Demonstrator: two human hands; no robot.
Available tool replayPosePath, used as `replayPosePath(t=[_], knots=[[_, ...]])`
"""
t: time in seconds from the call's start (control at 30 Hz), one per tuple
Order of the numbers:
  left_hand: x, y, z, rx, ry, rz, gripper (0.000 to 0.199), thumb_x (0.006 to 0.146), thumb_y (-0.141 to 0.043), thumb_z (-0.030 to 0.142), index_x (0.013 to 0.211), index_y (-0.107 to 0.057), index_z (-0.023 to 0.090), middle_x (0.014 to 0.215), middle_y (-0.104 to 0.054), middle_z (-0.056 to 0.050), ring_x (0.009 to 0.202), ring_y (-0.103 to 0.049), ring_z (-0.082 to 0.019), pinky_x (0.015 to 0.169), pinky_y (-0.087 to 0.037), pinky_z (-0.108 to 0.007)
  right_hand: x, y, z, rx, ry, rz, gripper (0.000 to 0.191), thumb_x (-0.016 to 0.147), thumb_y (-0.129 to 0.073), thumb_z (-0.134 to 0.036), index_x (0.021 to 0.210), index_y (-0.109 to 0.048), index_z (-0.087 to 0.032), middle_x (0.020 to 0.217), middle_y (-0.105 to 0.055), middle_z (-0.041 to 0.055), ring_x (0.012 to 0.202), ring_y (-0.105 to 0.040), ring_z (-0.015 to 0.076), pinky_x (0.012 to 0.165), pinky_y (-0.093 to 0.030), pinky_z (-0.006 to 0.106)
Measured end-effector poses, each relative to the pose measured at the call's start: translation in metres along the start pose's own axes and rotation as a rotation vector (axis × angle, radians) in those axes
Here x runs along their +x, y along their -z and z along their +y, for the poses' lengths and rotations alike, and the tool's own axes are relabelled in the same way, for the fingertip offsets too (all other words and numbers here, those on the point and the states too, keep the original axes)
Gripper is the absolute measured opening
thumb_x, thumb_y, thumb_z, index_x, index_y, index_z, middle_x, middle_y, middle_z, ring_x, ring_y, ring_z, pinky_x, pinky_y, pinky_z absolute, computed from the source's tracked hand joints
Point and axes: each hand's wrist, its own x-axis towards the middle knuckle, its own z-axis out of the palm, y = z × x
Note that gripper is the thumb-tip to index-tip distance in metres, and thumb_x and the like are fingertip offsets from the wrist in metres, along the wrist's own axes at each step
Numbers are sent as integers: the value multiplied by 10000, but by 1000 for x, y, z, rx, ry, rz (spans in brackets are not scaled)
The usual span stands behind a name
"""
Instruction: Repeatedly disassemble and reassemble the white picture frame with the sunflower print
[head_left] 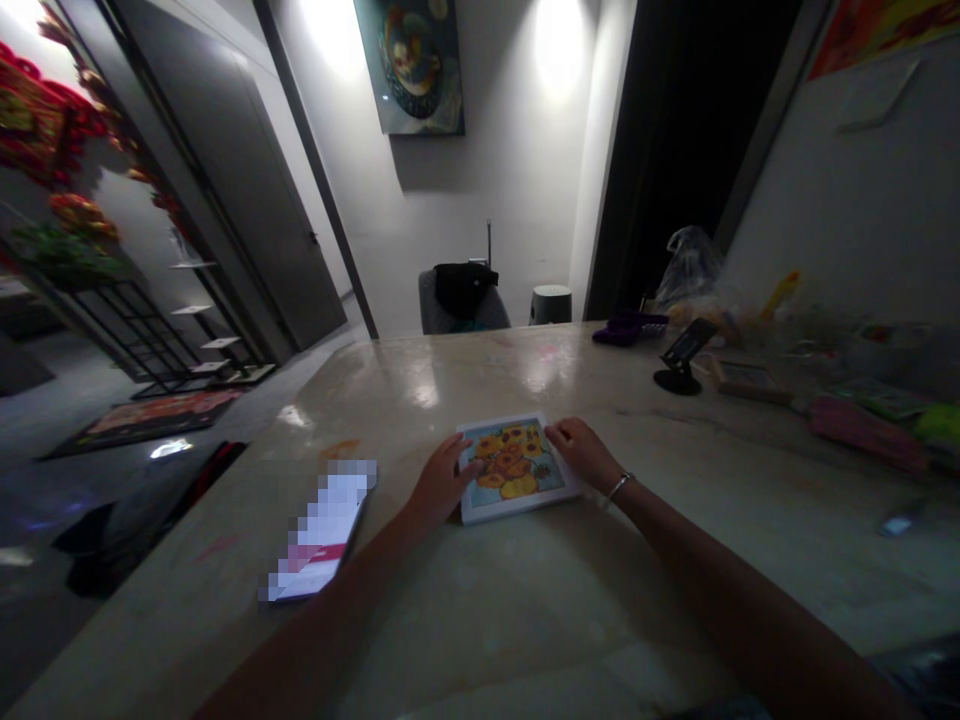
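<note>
in the middle of the frame, a white-framed sunflower picture (pixel 516 465) lay on the pale tabletop (pixel 480 610), held at its two side edges. the left hand (pixel 444 480) was partly open, thumb and fingers spread over the frame's left side. the right hand (pixel 586 452), a bracelet (pixel 622 485) on its wrist, had its fingers curled in at the upper right corner; whether they gripped it or only touched it, i could not tell. at lower left, near the left forearm, lay a phone (pixel 322 535), its screen lit and partly pixelated. toward the right of the frame stood a black stand (pixel 682 362), with a purple item (pixel 630 328) behind it to the left and a small wooden frame (pixel 748 381) just beside it.
</note>
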Motion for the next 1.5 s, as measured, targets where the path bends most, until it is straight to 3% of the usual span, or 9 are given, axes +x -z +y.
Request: replayPosePath(t=[0.13,0.27,0.4,0.8,0.97,1.07,1.13,1.3,1.5], knots=[[-2,6,21,-569,64,-15,449,686,-505,588,796,-603,164,788,-602,-52,766,-560,-176,732,-440,-324,-4,8,-11,525,-36,-194,584,792,-242,-636,636,-536,-156,601,-516,20,551,-465,116,555,-370,255],[-7,7,36,-974,157,-197,529,656,-467,676,511,-479,167,538,-463,19,482,-422,-84,497,-363,-236,-11,14,-19,741,-18,-351,613,737,-255,-709,547,-480,-171,541,-437,-11,504,-398,96,515,-322,237],[-8,6,35,-1009,193,-296,560,625,-467,706,474,-442,168,486,-414,31,431,-370,-69,432,-294,-222,-13,13,-17,760,-9,-436,646,716,-205,-742,503,-450,-183,519,-413,-14,502,-384,102,518,-317,239],[-7,0,23,-989,272,-276,536,653,-480,670,491,-448,160,497,-419,44,410,-396,-63,415,-307,-213,-11,1,-8,765,-60,-475,614,723,-261,-721,466,-413,-184,441,-383,-39,391,-333,74,412,-235,213],[-6,0,23,-954,334,-172,545,617,-494,688,563,-536,147,549,-497,20,471,-445,-82,462,-354,-223,-4,-1,1,661,-135,-214,586,738,-274,-690,539,-483,-179,462,-429,-32,423,-386,90,441,-288,221],[-3,0,15,-844,330,58,529,610,-522,661,662,-587,138,627,-571,-10,577,-516,-115,547,-396,-238,3,0,10,408,-135,62,495,775,-330,-593,612,-530,-171,573,-531,4,541,-474,116,536,-355,237],[-1,0,8,-738,315,203,482,630,-538,615,714,-595,144,695,-610,-22,658,-556,-143,610,-419,-257,5,1,14,171,-105,112,389,797,-382,-482,643,-550,-166,656,-587,34,621,-512,135,594,-372,250],[-3,1,4,-734,298,44,429,669,-568,509,888,-610,143,852,-668,-60,802,-609,-209,736,-452,-333,-1,-1,12,-57,-14,13,194,789,-469,-314,795,-609,-179,828,-652,74,743,-572,160,700,-399,280],[-8,1,14,-871,300,-86,404,711,-572,418,1010,-585,147,1039,-639,-85,938,-592,-233,827,-445,-364,-1,-3,3,333,-114,66,212,737,-542,-317,912,-568,-201,945,-636,62,850,-592,174,762,-446,319]])
